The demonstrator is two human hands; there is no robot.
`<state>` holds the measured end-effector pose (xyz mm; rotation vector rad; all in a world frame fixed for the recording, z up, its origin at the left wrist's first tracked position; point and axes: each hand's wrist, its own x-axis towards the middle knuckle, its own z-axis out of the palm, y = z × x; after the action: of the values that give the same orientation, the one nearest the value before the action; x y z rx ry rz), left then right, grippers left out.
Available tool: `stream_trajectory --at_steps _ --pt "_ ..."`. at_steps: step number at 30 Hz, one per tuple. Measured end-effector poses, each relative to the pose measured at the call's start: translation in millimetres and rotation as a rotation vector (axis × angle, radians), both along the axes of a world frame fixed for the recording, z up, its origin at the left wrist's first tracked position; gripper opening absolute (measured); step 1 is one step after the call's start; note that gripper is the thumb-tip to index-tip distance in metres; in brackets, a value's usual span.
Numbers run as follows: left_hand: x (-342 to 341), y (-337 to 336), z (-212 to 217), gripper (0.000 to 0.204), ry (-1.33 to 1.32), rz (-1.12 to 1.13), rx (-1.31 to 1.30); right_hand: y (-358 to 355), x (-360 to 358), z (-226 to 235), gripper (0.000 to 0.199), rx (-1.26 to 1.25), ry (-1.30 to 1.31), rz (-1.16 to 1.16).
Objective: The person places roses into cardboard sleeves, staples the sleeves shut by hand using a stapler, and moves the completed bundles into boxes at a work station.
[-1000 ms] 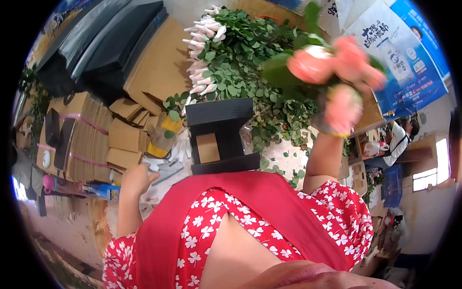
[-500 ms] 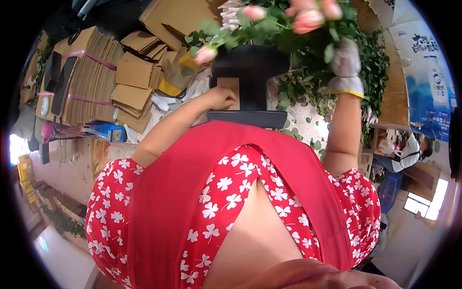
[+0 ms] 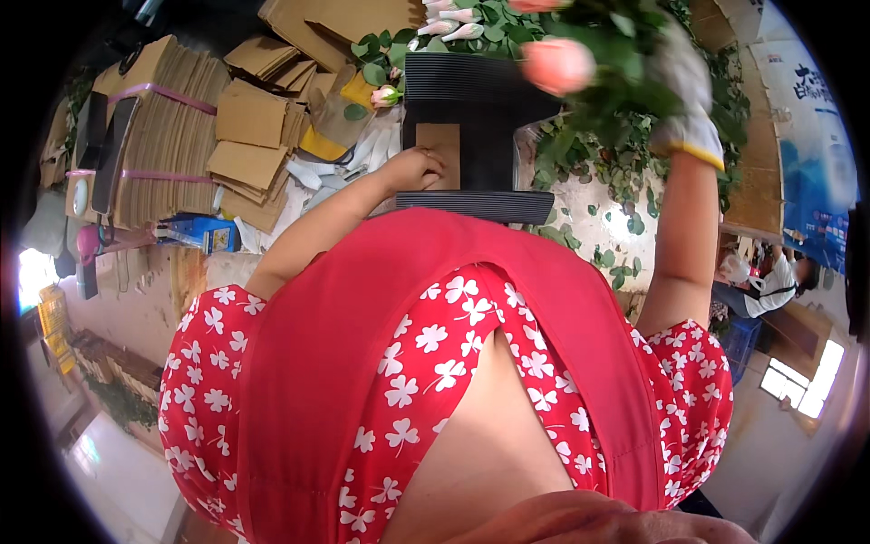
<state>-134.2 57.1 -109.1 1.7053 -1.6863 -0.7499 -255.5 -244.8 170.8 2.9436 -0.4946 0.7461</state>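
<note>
My right hand (image 3: 684, 100), in a white glove with a yellow cuff, is raised at the upper right and grips a bunch of pink roses (image 3: 555, 65) with green leaves. My left hand (image 3: 412, 168) reaches forward, fingers curled on the edge of a small brown card (image 3: 439, 145). The card lies on a stack of black corrugated sheets (image 3: 471, 91) on the worktable. My red apron and red flowered clothing fill the lower half of the view.
Bundles of flat brown cardboard (image 3: 163, 136) tied with pink bands lie at the left, beside loose cardboard pieces (image 3: 249, 136). A blue box (image 3: 204, 231) sits below them. Leaves (image 3: 616, 263) litter the table. A single rose (image 3: 385, 93) lies near the stack. Another person (image 3: 770, 276) is at the far right.
My left hand has come up from the table's left onto the brown card. The bunch of roses in my right hand has stayed raised as the view tipped toward the table.
</note>
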Motion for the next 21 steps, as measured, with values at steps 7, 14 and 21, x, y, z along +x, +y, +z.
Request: stream_trajectory --at_steps 7,14,21 --pt "1.3 2.1 -5.8 0.019 -0.042 0.024 0.053 15.3 -25.8 37.4 0.041 0.020 -0.165 0.073" --pt "0.8 4.5 10.4 0.028 0.077 0.079 0.201 99.8 -79.4 -26.1 0.053 -0.071 0.284 0.209" --pt "10.4 7.6 -0.9 0.062 0.485 0.178 0.194 86.0 -78.6 -59.8 0.036 0.685 0.382 -0.067"
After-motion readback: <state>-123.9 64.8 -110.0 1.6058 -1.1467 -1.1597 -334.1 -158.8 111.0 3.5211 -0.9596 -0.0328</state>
